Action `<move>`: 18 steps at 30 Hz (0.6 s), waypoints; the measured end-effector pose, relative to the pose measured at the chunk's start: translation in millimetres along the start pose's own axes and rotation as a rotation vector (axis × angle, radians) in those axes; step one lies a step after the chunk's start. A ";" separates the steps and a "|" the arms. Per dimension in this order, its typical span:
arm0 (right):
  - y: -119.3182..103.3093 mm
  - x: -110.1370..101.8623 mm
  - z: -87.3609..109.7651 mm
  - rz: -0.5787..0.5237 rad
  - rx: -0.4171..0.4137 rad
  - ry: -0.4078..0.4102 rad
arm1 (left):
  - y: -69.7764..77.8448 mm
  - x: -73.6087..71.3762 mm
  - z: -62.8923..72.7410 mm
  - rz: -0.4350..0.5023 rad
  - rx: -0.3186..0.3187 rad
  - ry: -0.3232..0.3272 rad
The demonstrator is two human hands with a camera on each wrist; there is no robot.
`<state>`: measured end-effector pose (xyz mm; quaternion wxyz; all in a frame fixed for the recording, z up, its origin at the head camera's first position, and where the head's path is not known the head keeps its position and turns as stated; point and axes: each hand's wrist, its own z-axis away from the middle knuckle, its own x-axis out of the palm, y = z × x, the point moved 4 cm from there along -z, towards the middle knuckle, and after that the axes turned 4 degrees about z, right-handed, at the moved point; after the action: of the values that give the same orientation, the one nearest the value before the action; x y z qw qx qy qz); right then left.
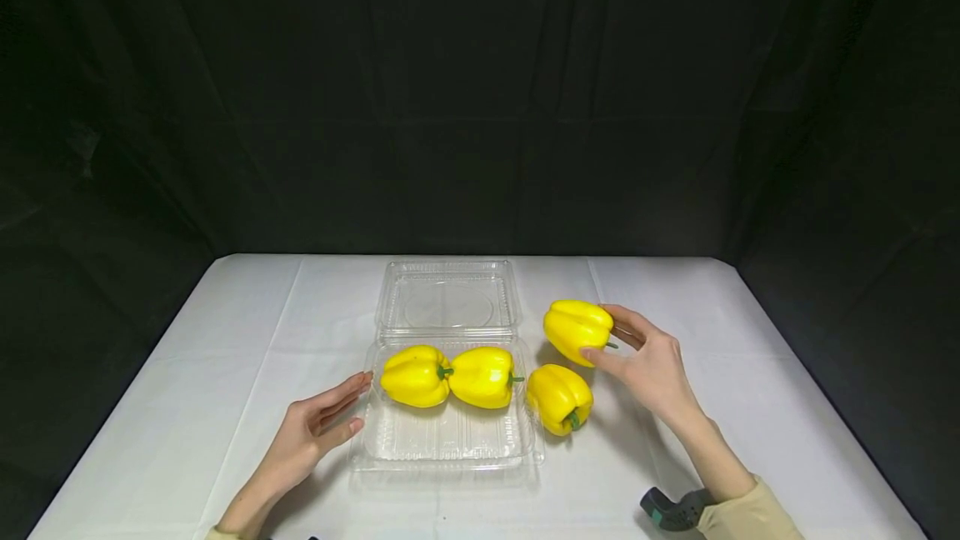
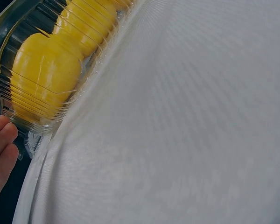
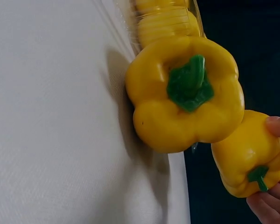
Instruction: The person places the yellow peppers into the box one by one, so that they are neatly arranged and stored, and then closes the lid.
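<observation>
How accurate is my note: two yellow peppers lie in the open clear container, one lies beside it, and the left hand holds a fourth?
Not quite, the side is wrong: the head view shows the right hand holding the fourth pepper. Two yellow peppers do lie in the open clear container, and a third pepper beside it.

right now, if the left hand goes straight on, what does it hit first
Most likely the box, at its left side, with a pepper just inside; the left hand looks close enough to be touching.
</observation>
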<state>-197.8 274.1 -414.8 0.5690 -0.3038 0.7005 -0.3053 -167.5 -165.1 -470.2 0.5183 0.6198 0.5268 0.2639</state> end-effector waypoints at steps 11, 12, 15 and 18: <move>-12.1 -0.5 5.6 0.002 -0.043 0.026 | 0.1 -0.1 -0.7 -0.009 -0.007 -0.002; -13.5 -0.6 6.2 -0.001 -0.053 0.029 | 0.1 0.0 -0.8 -0.011 -0.005 -0.003; -17.2 0.0 8.1 -0.014 -0.077 0.029 | -0.2 0.1 -1.0 -0.011 -0.005 -0.003; -19.9 1.3 9.5 -0.009 -0.091 0.027 | -0.5 0.0 -0.8 -0.010 -0.007 -0.002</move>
<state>-187.2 259.8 -401.8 0.5438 -0.3283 0.7199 -0.2796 -168.4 -164.8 -470.4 0.5224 0.6154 0.5285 0.2627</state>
